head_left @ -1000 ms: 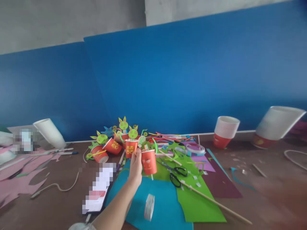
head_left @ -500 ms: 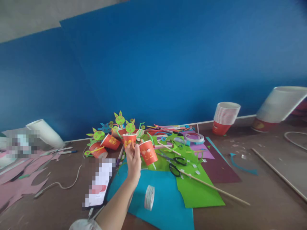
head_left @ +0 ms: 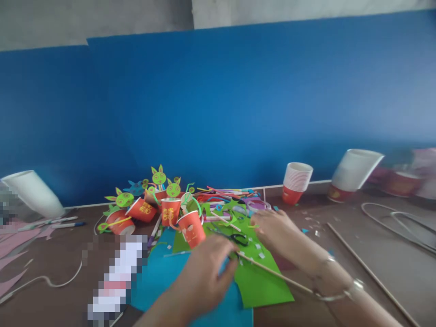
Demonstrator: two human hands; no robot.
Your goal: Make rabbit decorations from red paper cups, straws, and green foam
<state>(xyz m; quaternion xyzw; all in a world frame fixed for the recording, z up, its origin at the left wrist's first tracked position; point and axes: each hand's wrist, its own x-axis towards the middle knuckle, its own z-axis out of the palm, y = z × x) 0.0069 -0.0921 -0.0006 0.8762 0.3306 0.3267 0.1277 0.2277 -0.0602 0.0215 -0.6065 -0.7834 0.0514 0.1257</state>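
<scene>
My left hand (head_left: 211,268) is over the blue paper (head_left: 160,284), smeared by motion. Its fingers bend loosely, thumb apart, with blue paper showing in the gap; nothing shows in it. Close to its fingertips lie black-handled scissors (head_left: 240,239) and the end of a wooden stick (head_left: 272,272). My right hand (head_left: 274,227) reaches down over the green paper (head_left: 260,290), fingers drawn together beside a small yellow-green strip (head_left: 252,225); what they hold, if anything, is hidden. A red paper cup (head_left: 192,229) leans beside another red cup (head_left: 170,212) with a green rabbit face (head_left: 173,187).
More red cups (head_left: 141,210) with paper cut-outs crowd the left. Coloured straws (head_left: 228,191) lie behind. Stacked cups (head_left: 297,181) stand at the back right, near a tilted white stack (head_left: 356,172). A phone (head_left: 117,277), white cable (head_left: 51,284) and second stick (head_left: 368,268) lie about.
A hand held a red cup earlier; now the cup leans by the others, released. Both hands are now over the papers. The tape roll is out of sight. The view has shifted right.
</scene>
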